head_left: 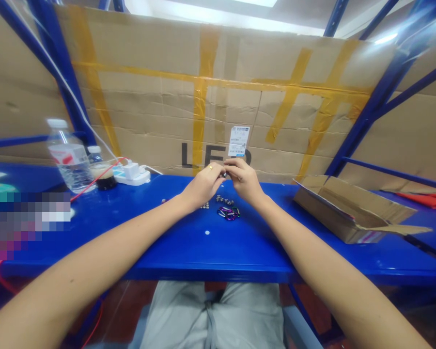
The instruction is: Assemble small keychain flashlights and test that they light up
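Observation:
My left hand (204, 185) and my right hand (244, 181) meet above the blue table, with fingertips pinched together. Between them shows a small dark, shiny piece (224, 175); most of it is hidden by the fingers, and its kind cannot be made out. Just below the hands lies a small cluster of carabiners (228, 213), purple and green among them. Small metal pieces (224, 199) lie in a row behind the carabiners. More tiny pieces (205, 206) sit beside my left wrist, partly covered by it.
An open cardboard box (352, 213) stands on the right. At the left are a water bottle (70, 160), a smaller bottle with dark liquid (103, 169), a white power strip (134, 175) and a red cable (98, 178). A large taped cardboard sheet (148, 111) rises behind the table (189, 252).

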### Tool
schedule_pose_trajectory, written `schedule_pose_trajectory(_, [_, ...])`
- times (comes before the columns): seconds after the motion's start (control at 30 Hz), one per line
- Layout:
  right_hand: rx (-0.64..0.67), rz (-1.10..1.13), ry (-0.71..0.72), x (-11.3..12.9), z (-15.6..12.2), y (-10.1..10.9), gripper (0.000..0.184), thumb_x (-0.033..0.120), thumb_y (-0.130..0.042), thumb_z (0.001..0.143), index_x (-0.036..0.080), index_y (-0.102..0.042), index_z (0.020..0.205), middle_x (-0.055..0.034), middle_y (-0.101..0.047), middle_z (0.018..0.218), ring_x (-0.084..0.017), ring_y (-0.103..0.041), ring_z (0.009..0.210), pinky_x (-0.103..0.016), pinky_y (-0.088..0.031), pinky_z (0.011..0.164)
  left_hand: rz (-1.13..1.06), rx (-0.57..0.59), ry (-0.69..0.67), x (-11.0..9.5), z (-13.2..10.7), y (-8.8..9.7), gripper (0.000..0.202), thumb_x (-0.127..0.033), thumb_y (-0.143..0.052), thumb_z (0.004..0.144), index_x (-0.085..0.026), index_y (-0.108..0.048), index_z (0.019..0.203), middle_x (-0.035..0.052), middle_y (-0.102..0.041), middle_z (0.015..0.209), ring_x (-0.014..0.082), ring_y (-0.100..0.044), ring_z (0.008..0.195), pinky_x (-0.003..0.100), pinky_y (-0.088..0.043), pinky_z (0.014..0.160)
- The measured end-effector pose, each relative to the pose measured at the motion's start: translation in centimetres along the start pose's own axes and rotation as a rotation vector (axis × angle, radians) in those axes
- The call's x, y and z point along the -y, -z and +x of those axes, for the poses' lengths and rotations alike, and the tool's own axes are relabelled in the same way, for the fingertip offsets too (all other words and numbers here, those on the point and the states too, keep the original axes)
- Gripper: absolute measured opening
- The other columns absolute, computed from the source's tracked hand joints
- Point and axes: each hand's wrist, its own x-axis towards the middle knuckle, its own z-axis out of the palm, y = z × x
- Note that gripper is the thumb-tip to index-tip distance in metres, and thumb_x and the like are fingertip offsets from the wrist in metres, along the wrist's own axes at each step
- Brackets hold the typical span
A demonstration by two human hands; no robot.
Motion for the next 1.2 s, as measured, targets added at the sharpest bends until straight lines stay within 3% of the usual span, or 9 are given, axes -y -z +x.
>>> schedule_pose_trajectory(0.17, [-0.002,0.013,0.017,0.2,0.2,0.1,0.029,0.009,-0.05,0.092,0.023,-0.074,0.101,-0.009,-0.069,0.106,-0.023,-0.065,0.102,-0.041,-0.055,0.087,0.006,-0.016,0.004,-0.1,0.0,0.2,0.01,-0.01,-0.057,0.093,-0.016,-0.056,0.101,0.0058,-0.064,0.094,0.0172,-0.064,0.09,0.034,-0.055,0.082])
schedule_pose_trajectory(0.33, [-0.027,0.083,-0.071,0.0,0.0,-0.4,0.028,0.005,-0.055,0.086,0.023,-0.074,0.098,-0.0061,-0.071,0.099,-0.02,-0.068,0.092,-0.037,-0.056,0.084,-0.003,-0.058,0.006,-0.1,0.1,0.3,0.014,-0.01,-0.059,0.092,-0.016,-0.053,0.103,0.0043,-0.061,0.093,0.0162,-0.063,0.089,0.033,-0.056,0.08])
schedule_pose_trajectory(0.53, [-0.043,0.106,-0.123,-0.3,-0.1,-0.4,0.024,0.01,-0.057,0.086,0.024,-0.074,0.096,-0.0058,-0.072,0.098,-0.02,-0.068,0.091,-0.037,-0.056,0.083,0.01,-0.171,-0.046,-1.3,0.4,0.6,0.024,-0.007,-0.052,0.091,-0.02,-0.044,0.109,0.0103,-0.051,0.115,0.0197,-0.057,0.11,0.035,-0.058,0.084])
schedule_pose_trajectory(0.7, [-0.075,0.102,-0.118,-0.3,-0.1,-0.3,0.022,0.01,-0.056,0.086,0.023,-0.073,0.093,-0.0063,-0.072,0.095,-0.02,-0.068,0.089,-0.036,-0.055,0.082,0.025,-0.136,-0.127,-1.8,0.3,0.6,0.022,-0.008,-0.048,0.093,-0.019,-0.042,0.111,0.0131,-0.049,0.119,0.0223,-0.054,0.12,0.037,-0.06,0.087])
schedule_pose_trajectory(1.0, [-0.083,0.02,-0.088,-0.3,-0.1,-0.2,0.025,0.009,-0.053,0.088,0.022,-0.072,0.095,-0.0067,-0.07,0.096,-0.021,-0.067,0.09,-0.037,-0.054,0.082,0.079,-0.091,-0.143,-1.7,0.2,0.3,0.016,-0.009,-0.044,0.095,-0.019,-0.04,0.107,0.0155,-0.051,0.12,0.023,-0.061,0.113,0.039,-0.06,0.087])
schedule_pose_trajectory(1.2, [-0.083,-0.052,-0.064,-0.5,-0.2,0.2,0.028,0.009,-0.049,0.09,0.023,-0.072,0.099,-0.008,-0.068,0.098,-0.021,-0.065,0.092,-0.038,-0.054,0.084,0.129,-0.059,-0.064,-2.5,0.0,-0.1,0.023,-0.006,-0.042,0.092,-0.017,-0.038,0.112,0.019,-0.049,0.127,0.0261,-0.061,0.115,0.045,-0.058,0.09])
